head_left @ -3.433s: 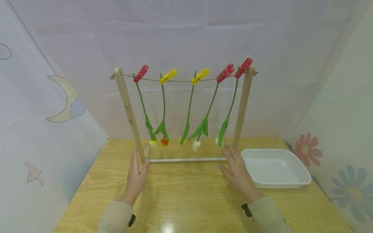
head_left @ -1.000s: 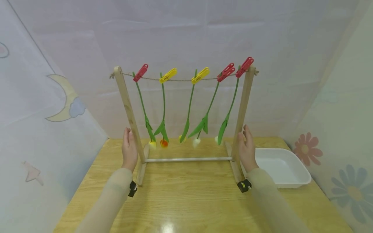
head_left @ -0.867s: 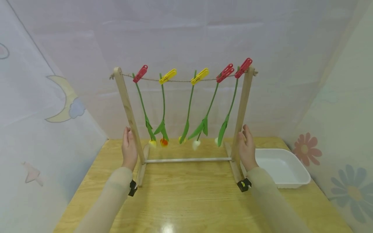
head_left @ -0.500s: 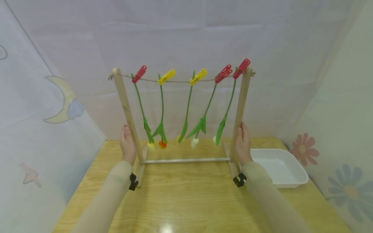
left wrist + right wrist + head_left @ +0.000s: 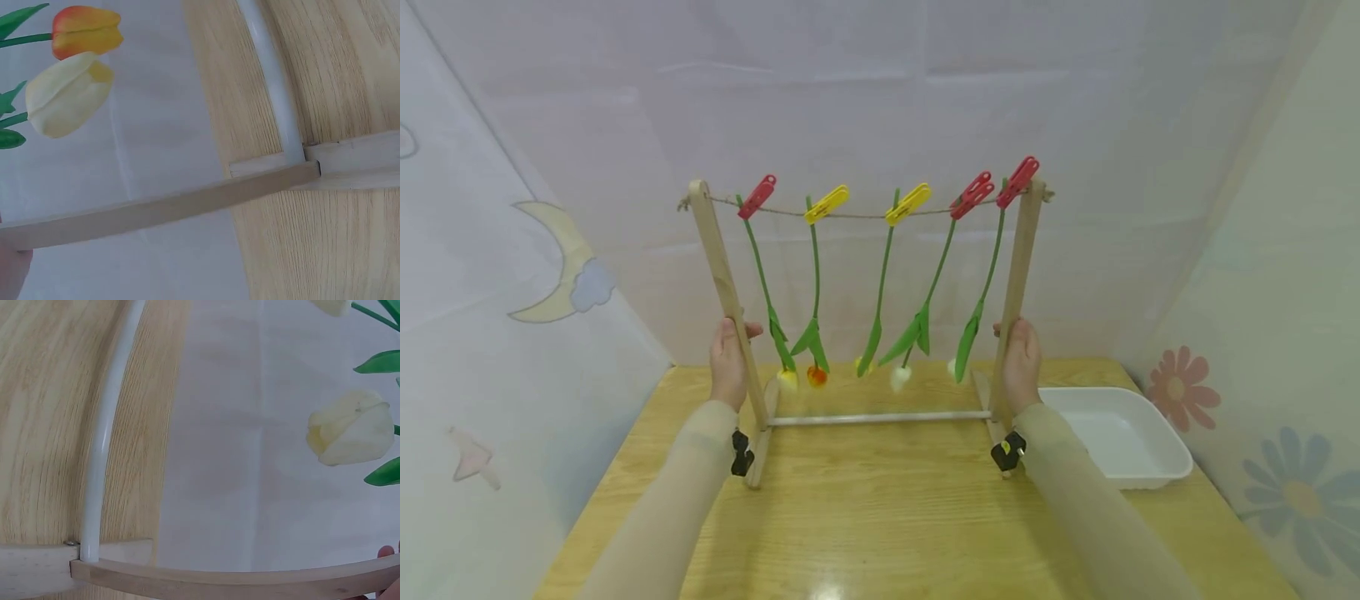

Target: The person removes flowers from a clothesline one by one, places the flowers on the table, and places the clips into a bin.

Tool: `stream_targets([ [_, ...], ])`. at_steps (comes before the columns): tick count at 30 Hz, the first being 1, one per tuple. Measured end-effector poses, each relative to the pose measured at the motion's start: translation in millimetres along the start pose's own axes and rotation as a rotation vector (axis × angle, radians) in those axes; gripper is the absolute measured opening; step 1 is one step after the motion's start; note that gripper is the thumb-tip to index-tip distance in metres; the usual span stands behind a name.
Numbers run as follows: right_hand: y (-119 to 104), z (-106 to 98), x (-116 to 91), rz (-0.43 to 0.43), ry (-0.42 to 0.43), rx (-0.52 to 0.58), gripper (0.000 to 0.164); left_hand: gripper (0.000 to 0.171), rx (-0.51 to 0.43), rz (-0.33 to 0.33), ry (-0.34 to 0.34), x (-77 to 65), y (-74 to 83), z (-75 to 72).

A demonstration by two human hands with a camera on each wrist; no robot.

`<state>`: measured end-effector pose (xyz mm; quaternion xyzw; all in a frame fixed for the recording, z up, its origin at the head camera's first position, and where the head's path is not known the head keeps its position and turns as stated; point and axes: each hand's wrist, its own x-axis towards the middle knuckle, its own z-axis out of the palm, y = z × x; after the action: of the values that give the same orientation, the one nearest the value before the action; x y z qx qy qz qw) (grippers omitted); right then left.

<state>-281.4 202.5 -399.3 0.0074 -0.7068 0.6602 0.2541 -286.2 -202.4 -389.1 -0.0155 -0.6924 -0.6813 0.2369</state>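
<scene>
A wooden rack stands on the table, a string tied between its left post (image 5: 718,258) and right post (image 5: 1023,258). My left hand (image 5: 727,368) grips the left post at mid-height, fingertips showing past its inner side. Round the right post my right hand (image 5: 1022,367) is curled likewise. Several artificial tulips hang head down from the string by red clothespins (image 5: 757,197) and yellow clothespins (image 5: 827,205). Their heads include an orange tulip (image 5: 86,31) and a white tulip (image 5: 353,428). Only a bit of each hand shows in its wrist view.
A white crossbar (image 5: 880,418) joins the rack's wooden feet near the table (image 5: 865,517). To the right of the rack sits a white plastic tray (image 5: 1123,442). Pale printed cloth (image 5: 865,92) hangs behind and at both sides.
Both hands lay flat along the outer sides of the posts; their fingers have now curled round them. Earlier they were lower, by the rack's base. The rack appears in nearly the same place.
</scene>
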Motion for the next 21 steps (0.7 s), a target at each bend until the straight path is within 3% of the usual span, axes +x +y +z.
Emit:
stream_targets([
  [4, 3, 4, 5, -0.015, 0.016, 0.013, 0.048, 0.053, -0.027, 0.025, -0.025, 1.8, -1.5, 1.0],
  [11, 9, 10, 11, 0.005, 0.051, 0.124, 0.038, 0.048, -0.080, 0.000, -0.023, 1.0, 1.3, 4.9],
  [17, -3, 16, 6, -0.072, 0.090, 0.212, 0.033, 0.051, -0.060, 0.021, 0.008, -7.3, 15.4, 10.6],
  [21, -4, 18, 6, -0.076, 0.108, 0.243, 0.034, 0.057, -0.031, 0.057, -0.013, -6.2, 12.8, 8.9],
])
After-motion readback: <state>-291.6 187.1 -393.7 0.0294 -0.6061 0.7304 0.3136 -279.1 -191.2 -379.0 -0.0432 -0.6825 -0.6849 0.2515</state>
